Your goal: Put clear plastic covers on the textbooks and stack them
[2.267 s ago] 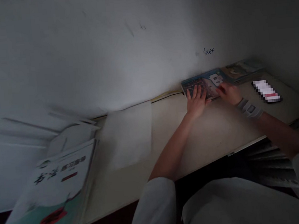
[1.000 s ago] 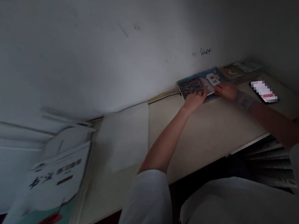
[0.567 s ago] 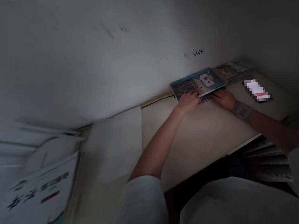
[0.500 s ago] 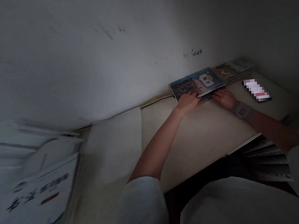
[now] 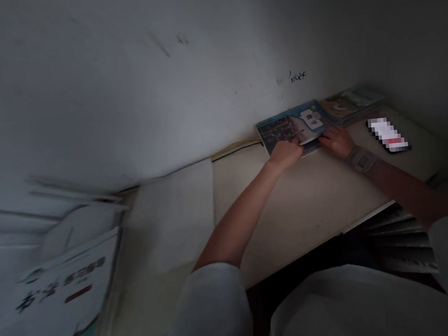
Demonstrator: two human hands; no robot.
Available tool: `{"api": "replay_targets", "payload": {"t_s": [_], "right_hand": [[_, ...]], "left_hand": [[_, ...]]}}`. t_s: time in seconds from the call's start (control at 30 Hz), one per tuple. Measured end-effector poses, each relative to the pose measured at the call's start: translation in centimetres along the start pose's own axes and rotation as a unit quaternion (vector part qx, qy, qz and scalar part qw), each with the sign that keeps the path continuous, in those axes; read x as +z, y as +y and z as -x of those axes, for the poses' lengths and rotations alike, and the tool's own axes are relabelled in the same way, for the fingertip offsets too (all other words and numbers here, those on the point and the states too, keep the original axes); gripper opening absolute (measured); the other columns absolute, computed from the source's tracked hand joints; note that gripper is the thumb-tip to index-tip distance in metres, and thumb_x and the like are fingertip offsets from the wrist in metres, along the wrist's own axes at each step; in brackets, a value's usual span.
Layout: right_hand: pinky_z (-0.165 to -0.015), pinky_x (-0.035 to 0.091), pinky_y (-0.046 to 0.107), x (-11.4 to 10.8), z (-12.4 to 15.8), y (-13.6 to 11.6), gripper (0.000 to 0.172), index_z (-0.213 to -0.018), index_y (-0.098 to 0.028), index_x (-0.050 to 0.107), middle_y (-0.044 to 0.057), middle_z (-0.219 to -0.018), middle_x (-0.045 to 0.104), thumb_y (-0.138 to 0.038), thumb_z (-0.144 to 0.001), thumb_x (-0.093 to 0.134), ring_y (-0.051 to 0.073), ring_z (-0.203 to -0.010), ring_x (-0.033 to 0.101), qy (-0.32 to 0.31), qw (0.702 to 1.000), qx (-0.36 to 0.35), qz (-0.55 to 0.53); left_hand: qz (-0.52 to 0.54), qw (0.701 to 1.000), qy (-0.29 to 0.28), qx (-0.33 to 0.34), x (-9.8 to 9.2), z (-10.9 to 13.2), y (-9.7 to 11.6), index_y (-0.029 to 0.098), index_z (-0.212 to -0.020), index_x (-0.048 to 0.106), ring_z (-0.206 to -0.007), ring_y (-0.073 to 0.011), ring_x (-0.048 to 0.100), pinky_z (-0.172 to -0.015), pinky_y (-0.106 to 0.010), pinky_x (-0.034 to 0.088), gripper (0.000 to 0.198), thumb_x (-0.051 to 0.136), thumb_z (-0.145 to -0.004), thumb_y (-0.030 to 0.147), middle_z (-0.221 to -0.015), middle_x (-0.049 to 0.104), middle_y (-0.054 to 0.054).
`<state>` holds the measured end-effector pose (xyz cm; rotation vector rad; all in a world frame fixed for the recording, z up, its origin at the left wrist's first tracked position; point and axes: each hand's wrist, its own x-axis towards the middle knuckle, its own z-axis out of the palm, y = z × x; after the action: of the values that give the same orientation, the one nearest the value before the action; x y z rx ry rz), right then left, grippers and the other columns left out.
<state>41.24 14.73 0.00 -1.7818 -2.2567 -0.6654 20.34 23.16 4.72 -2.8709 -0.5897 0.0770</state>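
A blue picture book point(image 5: 295, 124) lies on top of a small pile at the far edge of the pale desk point(image 5: 291, 209), against the wall. My left hand point(image 5: 286, 152) grips the book's near left edge with curled fingers. My right hand point(image 5: 336, 140), a band on its wrist, holds the near right edge of the same book, fingers bent over it. The book's near edge looks slightly raised off the pile.
More books point(image 5: 350, 102) lie to the right along the wall. A phone point(image 5: 387, 134) rests on the desk right of my right hand. White paper point(image 5: 173, 215) and a white-and-teal book point(image 5: 58, 305) lie at the left.
Both hands slid back from the top of the book's cover to its near edge and closed on it. The view swung a little to the right.
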Motion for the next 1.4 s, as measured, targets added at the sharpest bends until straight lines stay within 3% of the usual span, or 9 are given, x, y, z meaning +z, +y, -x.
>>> {"api": "replay_targets", "payload": {"t_s": [0.17,0.47,0.63,0.9,1.1,1.27,1.4], "right_hand": [[-0.069,0.027,0.033,0.2,0.1,0.3,0.040,-0.088,-0.020,0.070,0.008,-0.084,0.065,-0.026,-0.097,0.031,0.021,-0.081,0.049,-0.017,0.999,-0.026,-0.024],[-0.073,0.033,0.036,0.4,-0.4,1.4,0.040,-0.097,-0.021,0.071,0.011,-0.095,0.066,-0.029,-0.096,0.032,0.025,-0.091,0.051,-0.041,0.996,-0.022,-0.078],[-0.074,0.034,0.036,-0.2,-0.9,1.6,0.045,-0.098,-0.021,0.071,0.012,-0.094,0.066,-0.032,-0.098,0.027,0.025,-0.092,0.052,-0.058,0.996,-0.030,-0.066],[-0.074,0.035,0.036,-0.2,-0.7,1.4,0.044,-0.097,-0.021,0.071,0.011,-0.093,0.066,-0.032,-0.098,0.028,0.025,-0.091,0.053,-0.050,0.995,-0.025,-0.084],[-0.074,0.035,0.036,-0.1,-0.7,1.4,0.044,-0.098,-0.021,0.071,0.011,-0.096,0.066,-0.031,-0.098,0.028,0.025,-0.092,0.053,-0.036,0.997,-0.021,-0.069],[-0.071,0.033,0.035,-0.1,-0.1,0.6,0.046,-0.095,-0.020,0.069,0.011,-0.092,0.065,-0.029,-0.098,0.025,0.023,-0.085,0.052,-0.033,0.998,-0.032,-0.041],[-0.068,0.033,0.033,-0.5,-0.2,0.0,0.052,-0.089,-0.017,0.070,0.012,-0.085,0.065,-0.046,-0.098,0.029,0.022,-0.080,0.055,-0.006,0.998,-0.040,-0.045]], "left_hand": [[-0.010,1.000,0.001,0.008,0.1,0.0,0.2,0.013,-0.102,0.071,-0.082,-0.0261,0.067,-0.063,-0.035,0.049,0.031,0.043,-0.089,0.015,-0.110,0.064,-0.019],[0.052,0.998,-0.040,-0.009,-1.6,-0.8,-0.8,0.016,-0.096,0.073,-0.088,-0.0283,0.066,-0.069,-0.035,0.047,0.028,0.048,-0.091,0.027,-0.103,0.069,-0.015],[0.070,0.996,-0.050,-0.005,-1.9,-1.0,-1.1,0.018,-0.095,0.074,-0.090,-0.0252,0.065,-0.073,-0.033,0.047,0.024,0.052,-0.089,0.026,-0.101,0.069,-0.013],[0.062,0.997,-0.055,0.010,-1.8,-1.2,-1.4,0.019,-0.093,0.074,-0.089,-0.0219,0.064,-0.072,-0.030,0.046,0.023,0.052,-0.089,0.027,-0.100,0.069,-0.010],[0.047,0.998,-0.050,0.008,-2.3,-1.0,-1.1,0.016,-0.096,0.073,-0.087,-0.0240,0.065,-0.071,-0.032,0.047,0.027,0.046,-0.089,0.019,-0.098,0.069,-0.013],[0.029,1.000,0.004,0.005,-0.6,0.2,0.0,0.016,-0.111,0.067,-0.094,-0.0269,0.064,-0.068,-0.035,0.050,0.034,0.040,-0.090,0.013,-0.125,0.058,-0.018],[0.002,0.999,0.044,0.004,0.4,0.8,0.0,0.016,-0.118,0.063,-0.099,-0.0296,0.063,-0.065,-0.036,0.050,0.039,0.033,-0.093,0.014,-0.141,0.046,-0.020]]}}
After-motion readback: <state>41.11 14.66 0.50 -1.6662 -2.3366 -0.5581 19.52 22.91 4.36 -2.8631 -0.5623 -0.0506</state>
